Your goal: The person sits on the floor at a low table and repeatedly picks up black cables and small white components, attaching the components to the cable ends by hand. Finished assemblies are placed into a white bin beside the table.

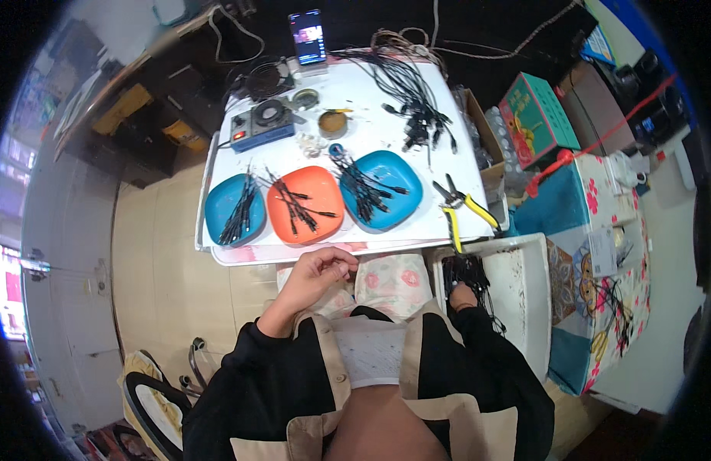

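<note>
My left hand (318,278) hangs just off the table's front edge, below the orange dish (309,180). Its fingers are loosely curled, thumb against them, and no object shows in it. My right hand (463,296) reaches into a white bin (520,284) at the right, among a heap of black cables (470,269). Its fingers are largely hidden there. Short black cables with plugs lie in the orange dish, a left blue dish (217,223) and a right blue dish (401,165). Yellow-handled wire strippers (457,203) rest near the table's right front corner.
A bundle of long black cables (417,107) lies at the table's back right. At the back left are a blue box with a dial (263,131), a small round tin (332,123) and an upright phone (308,38). A side table (578,200) stands right, a chair (152,407) lower left.
</note>
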Demonstrator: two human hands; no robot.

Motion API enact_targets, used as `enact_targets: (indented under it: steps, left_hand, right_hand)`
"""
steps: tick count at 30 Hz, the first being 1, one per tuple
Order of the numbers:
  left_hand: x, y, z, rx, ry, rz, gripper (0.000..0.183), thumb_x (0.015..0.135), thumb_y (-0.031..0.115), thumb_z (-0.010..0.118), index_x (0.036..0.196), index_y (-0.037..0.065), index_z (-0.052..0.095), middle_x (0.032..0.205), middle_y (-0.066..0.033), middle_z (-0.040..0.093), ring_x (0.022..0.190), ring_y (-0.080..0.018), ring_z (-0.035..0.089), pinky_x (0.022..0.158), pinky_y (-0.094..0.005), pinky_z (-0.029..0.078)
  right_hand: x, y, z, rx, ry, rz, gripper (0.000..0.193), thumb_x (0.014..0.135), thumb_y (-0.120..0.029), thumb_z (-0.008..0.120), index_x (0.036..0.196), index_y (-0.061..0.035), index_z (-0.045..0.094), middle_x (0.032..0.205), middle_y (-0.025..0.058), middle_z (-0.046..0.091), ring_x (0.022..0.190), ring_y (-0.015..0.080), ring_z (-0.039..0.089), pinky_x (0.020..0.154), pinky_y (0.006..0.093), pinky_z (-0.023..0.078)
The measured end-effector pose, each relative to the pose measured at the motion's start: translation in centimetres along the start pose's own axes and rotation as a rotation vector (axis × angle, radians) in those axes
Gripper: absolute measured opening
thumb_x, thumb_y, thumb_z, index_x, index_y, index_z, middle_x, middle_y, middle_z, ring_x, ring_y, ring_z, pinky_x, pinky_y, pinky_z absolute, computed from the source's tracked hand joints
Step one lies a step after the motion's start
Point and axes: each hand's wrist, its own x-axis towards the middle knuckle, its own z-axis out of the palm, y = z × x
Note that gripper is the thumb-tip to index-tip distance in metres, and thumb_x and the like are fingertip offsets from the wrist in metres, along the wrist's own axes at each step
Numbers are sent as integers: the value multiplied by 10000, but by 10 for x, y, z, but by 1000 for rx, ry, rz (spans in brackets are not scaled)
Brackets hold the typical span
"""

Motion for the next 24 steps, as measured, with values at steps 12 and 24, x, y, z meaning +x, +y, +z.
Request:
enact_targets:
  steps: [12, 24]
  left_hand:
    - [6, 20, -140, 969, 918, 436, 107, 811, 55, 621, 897, -7, 629, 825, -186, 612, 745, -345, 597, 660, -401, 473]
    - [45, 5, -160, 948, 964, 346, 110, 754, 68, 687, 804, -4, 621, 782, -162, 602, 715, -345, 590, 627, -408, 467]
  right_hand:
    - [-70, -95, -207, -200, -267, -452, 344, 876, -273, 521, 725, 8, 650, 831, 203, 658, 762, 390, 632, 696, 475, 509]
    - [-13, -381, -273, 357, 293, -1041, 151, 837, -174, 593, 857, -28, 559, 817, 154, 619, 768, 347, 612, 656, 438, 494]
